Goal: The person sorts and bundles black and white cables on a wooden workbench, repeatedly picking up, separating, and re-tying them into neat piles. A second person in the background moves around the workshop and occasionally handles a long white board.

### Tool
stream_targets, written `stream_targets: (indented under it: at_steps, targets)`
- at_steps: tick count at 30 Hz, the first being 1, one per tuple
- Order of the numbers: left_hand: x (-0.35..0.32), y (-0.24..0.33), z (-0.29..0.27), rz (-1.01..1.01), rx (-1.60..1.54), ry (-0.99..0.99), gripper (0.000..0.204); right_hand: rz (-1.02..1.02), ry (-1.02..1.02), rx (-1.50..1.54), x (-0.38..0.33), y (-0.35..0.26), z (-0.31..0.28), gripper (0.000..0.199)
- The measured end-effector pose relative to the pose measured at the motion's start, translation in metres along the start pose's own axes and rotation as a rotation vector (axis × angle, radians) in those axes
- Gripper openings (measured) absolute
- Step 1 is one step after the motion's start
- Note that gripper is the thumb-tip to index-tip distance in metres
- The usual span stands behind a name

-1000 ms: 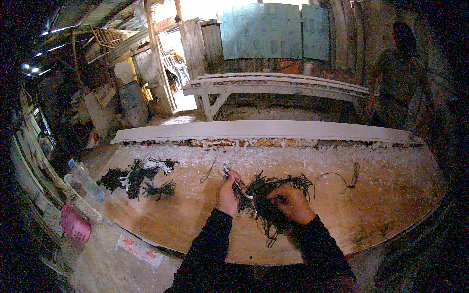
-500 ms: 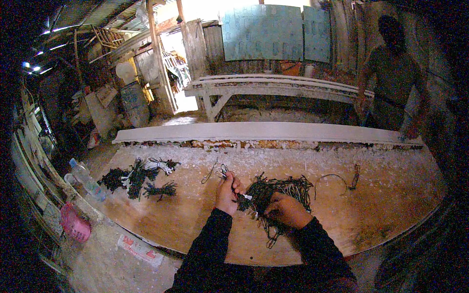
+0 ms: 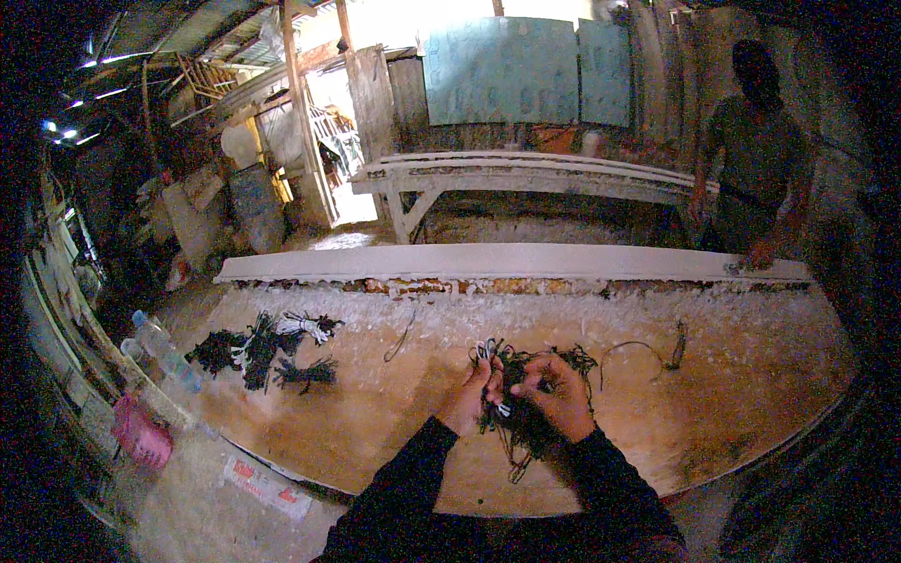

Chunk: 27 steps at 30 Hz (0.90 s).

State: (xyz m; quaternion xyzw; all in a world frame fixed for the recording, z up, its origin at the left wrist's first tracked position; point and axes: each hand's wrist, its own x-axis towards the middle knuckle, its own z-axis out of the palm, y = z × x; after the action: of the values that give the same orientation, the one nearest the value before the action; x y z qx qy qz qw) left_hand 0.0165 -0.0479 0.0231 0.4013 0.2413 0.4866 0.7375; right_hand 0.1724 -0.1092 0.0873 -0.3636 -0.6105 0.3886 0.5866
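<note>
My left hand [image 3: 466,398] is closed around a small bunch of cord loops [image 3: 485,351], dark and white, whose looped ends stick up above the fingers. Close beside it on the right, my right hand [image 3: 563,398] is closed with thumb and fingers pinched together. What it pinches is too dark and blurred to tell. Beneath and between both hands lies a heap of dark cord loops [image 3: 516,450], partly hidden by them. Several tied cord bundles [image 3: 260,355], black and some with white, rest on the left of the wooden table [image 3: 375,422].
One loose cord [image 3: 402,338] lies left of the heap, and a thin curved cord [image 3: 678,347] lies right. A plastic bottle [image 3: 167,350] and pink container [image 3: 141,432] stand past the left edge. A white board [image 3: 507,260] spans the table's back. A co-worker [image 3: 755,150] stands far right.
My left hand has moved right with its bunch of cords, closer to my right hand over the heap. The right hand has lifted slightly and turned. The co-worker's hand rests nearer the white board.
</note>
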Motion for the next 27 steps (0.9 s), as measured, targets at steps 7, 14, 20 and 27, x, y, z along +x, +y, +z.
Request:
stream_targets:
  at_steps: [7,14,20,27]
  targets:
    - [-0.016,-0.002,0.012,-0.013,0.350,-0.007,0.038,0.039,-0.071,-0.258,-0.004,0.003,0.002,0.011]
    - [-0.012,0.001,0.015,0.092,0.374,-0.035,0.030,-0.216,-0.112,-0.548,-0.003,0.005,0.002,0.015]
    - [-0.015,0.005,0.019,0.050,0.222,0.034,0.020,-0.338,-0.093,-0.681,-0.005,0.004,0.004,0.020]
    - [-0.012,0.004,0.011,0.103,0.132,0.086,0.016,-0.300,-0.166,-0.489,0.000,0.000,0.008,0.023]
